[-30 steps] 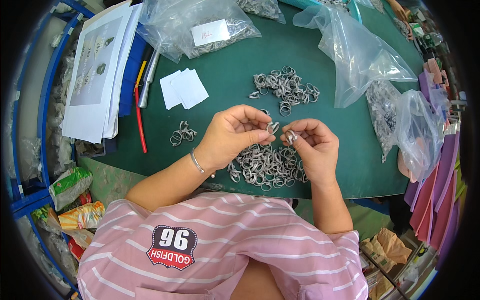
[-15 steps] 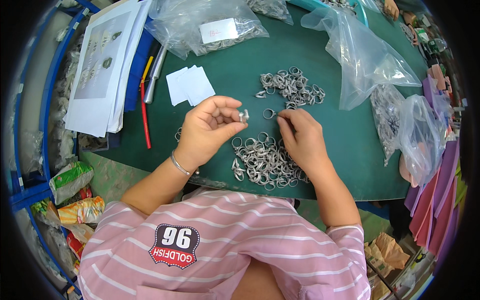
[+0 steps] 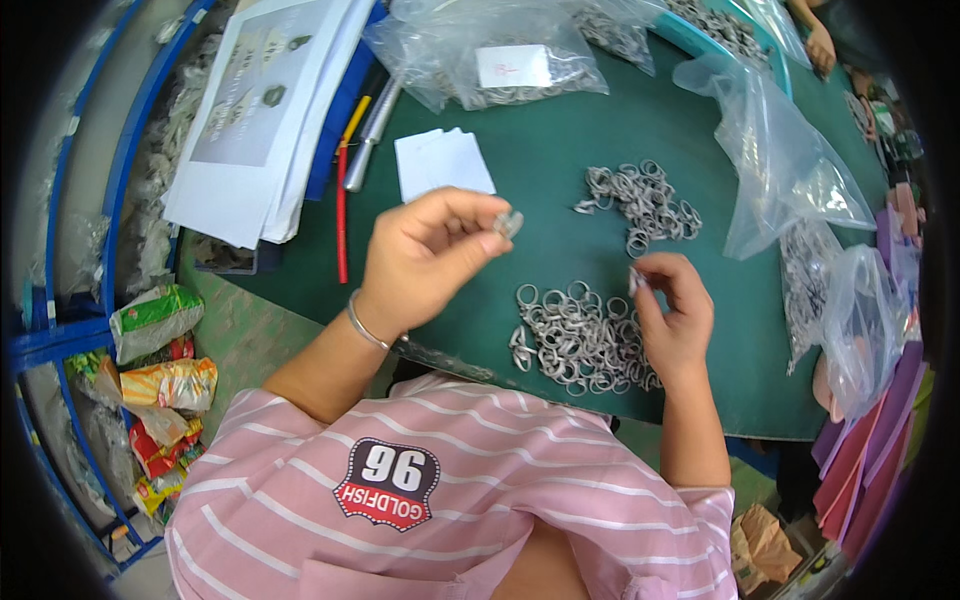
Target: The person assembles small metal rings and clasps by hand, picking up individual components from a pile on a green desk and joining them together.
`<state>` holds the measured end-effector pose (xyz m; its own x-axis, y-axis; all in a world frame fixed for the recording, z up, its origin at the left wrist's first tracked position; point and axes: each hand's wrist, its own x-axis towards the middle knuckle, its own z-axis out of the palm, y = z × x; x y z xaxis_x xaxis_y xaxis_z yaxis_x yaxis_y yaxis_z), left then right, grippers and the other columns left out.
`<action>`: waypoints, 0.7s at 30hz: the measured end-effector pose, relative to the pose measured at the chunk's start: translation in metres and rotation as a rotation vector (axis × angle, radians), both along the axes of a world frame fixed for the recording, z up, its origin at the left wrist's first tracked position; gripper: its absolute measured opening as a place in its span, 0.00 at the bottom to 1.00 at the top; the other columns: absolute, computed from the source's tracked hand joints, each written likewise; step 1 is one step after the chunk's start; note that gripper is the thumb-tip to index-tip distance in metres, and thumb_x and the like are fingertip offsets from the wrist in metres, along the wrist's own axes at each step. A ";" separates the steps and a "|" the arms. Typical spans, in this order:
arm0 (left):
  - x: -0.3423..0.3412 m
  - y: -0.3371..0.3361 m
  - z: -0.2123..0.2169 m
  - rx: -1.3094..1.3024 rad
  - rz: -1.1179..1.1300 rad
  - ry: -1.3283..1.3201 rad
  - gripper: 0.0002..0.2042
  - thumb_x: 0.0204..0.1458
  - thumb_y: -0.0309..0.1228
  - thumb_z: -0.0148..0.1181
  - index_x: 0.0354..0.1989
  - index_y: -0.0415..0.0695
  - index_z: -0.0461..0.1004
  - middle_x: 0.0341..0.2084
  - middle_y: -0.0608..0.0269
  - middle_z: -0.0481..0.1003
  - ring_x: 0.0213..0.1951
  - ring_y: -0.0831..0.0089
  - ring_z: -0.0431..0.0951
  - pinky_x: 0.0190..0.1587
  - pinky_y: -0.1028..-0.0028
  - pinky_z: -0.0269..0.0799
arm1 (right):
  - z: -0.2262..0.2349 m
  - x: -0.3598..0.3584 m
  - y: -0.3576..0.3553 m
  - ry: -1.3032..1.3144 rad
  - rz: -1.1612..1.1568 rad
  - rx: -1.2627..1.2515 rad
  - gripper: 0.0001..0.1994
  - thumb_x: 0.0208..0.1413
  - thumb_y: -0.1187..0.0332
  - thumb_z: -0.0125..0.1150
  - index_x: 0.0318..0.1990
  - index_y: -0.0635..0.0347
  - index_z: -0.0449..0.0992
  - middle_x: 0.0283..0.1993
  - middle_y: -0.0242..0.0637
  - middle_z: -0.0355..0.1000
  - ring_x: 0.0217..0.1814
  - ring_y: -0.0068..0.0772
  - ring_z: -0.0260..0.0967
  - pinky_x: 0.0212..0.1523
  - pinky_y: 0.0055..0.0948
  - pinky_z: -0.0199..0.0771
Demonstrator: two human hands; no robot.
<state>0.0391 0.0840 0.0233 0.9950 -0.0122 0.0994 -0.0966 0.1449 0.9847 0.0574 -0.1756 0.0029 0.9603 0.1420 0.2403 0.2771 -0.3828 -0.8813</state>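
My left hand (image 3: pixel 425 250) is raised over the table, thumb and fingertips pinched on a small grey metal ring (image 3: pixel 510 222). My right hand (image 3: pixel 682 315) hovers at the right end of the near ring pile (image 3: pixel 580 335). Between its thumb and forefinger sits another small grey ring (image 3: pixel 635 281), mostly covered by the fingers. Farther back, beyond the right hand, lies a second heap of grey rings (image 3: pixel 645 200). Several white paper cards (image 3: pixel 443 165) rest just beyond my left hand.
A clear bag of rings (image 3: pixel 510 85) with a white label lies at the back. Paper sheets (image 3: pixel 225 190), a red pencil (image 3: pixel 341 215) and a metal rod (image 3: pixel 371 135) are at left. Clear plastic bags (image 3: pixel 780 170) and a turquoise tray (image 3: pixel 745 50) stand right. Another person's hand (image 3: pixel 820 47) shows far right.
My right hand has picked up the single ring that lay between the piles and drawn it back toward the near pile. The left hand keeps its ring. The whole view has shifted.
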 end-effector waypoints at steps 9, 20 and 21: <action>0.002 0.045 -0.006 -0.448 0.050 0.378 0.08 0.57 0.22 0.53 0.43 0.34 0.73 0.32 0.55 0.77 0.30 0.73 0.80 0.33 0.78 0.79 | -0.004 -0.037 -0.004 0.197 -0.097 0.317 0.07 0.51 0.86 0.55 0.37 0.70 0.75 0.36 0.40 0.73 0.32 0.25 0.73 0.32 0.19 0.73; -0.006 0.067 -0.010 0.495 -0.072 0.488 0.04 0.54 0.21 0.56 0.36 0.36 0.75 0.25 0.66 0.76 0.26 0.82 0.75 0.31 0.81 0.73 | -0.002 -0.040 -0.013 0.345 -0.166 0.432 0.05 0.53 0.84 0.57 0.36 0.69 0.74 0.35 0.41 0.76 0.33 0.23 0.74 0.34 0.19 0.74; -0.007 0.070 -0.009 0.517 -0.071 0.499 0.04 0.54 0.21 0.56 0.36 0.37 0.75 0.25 0.66 0.76 0.26 0.83 0.75 0.30 0.82 0.72 | -0.002 -0.039 -0.012 0.383 -0.140 0.465 0.05 0.53 0.84 0.57 0.36 0.69 0.74 0.35 0.40 0.76 0.32 0.23 0.74 0.34 0.19 0.74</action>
